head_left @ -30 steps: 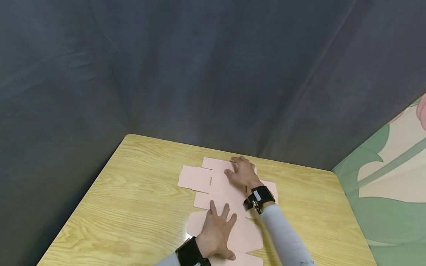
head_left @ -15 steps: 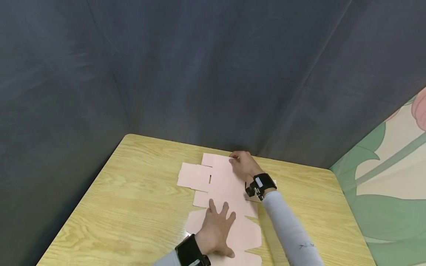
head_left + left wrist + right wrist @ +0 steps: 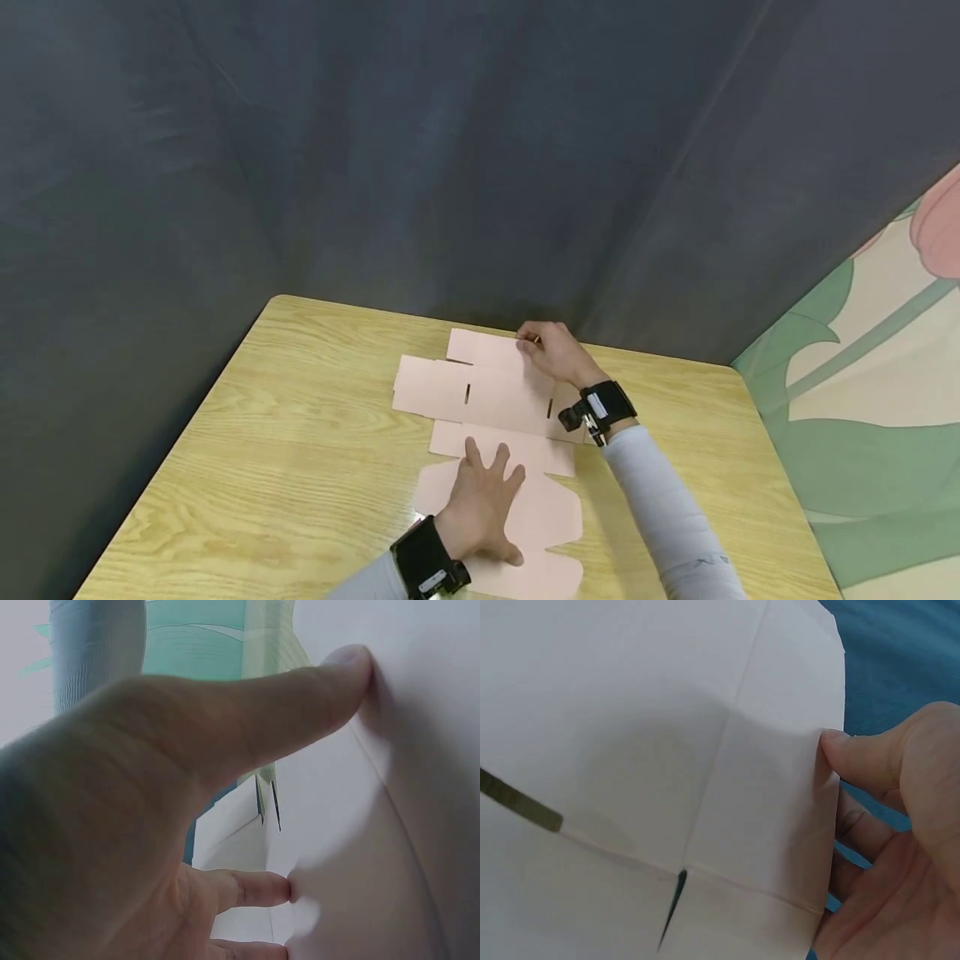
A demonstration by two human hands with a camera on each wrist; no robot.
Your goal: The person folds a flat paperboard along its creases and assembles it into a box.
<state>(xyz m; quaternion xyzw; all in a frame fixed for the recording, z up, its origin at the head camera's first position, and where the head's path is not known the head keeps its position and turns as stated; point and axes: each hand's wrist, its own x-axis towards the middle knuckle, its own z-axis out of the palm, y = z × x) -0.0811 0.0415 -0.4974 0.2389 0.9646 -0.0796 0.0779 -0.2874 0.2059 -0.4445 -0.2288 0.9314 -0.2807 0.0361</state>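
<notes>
A pink flat cardboard box blank (image 3: 506,400) with flaps and slots lies unfolded on the table. My left hand (image 3: 480,510) rests spread on its near part, thumb and fingertips touching the board, as the left wrist view also shows. At the far edge, my right hand (image 3: 558,354) pinches the end flap (image 3: 780,765), thumb on the face and fingers behind it. Crease lines and a narrow slit show near that flap in the right wrist view. Part of the right side flap is hidden under the right wrist.
The wood-grain table (image 3: 285,467) reaches back to a dark curtain (image 3: 450,167), close behind the blank's far edge. A fabric with green leaves and a pink flower (image 3: 862,400) hangs at the right.
My right hand has gone from lying on the board to pinching its far edge, and the far end has lifted slightly. My left hand keeps its place on the board.
</notes>
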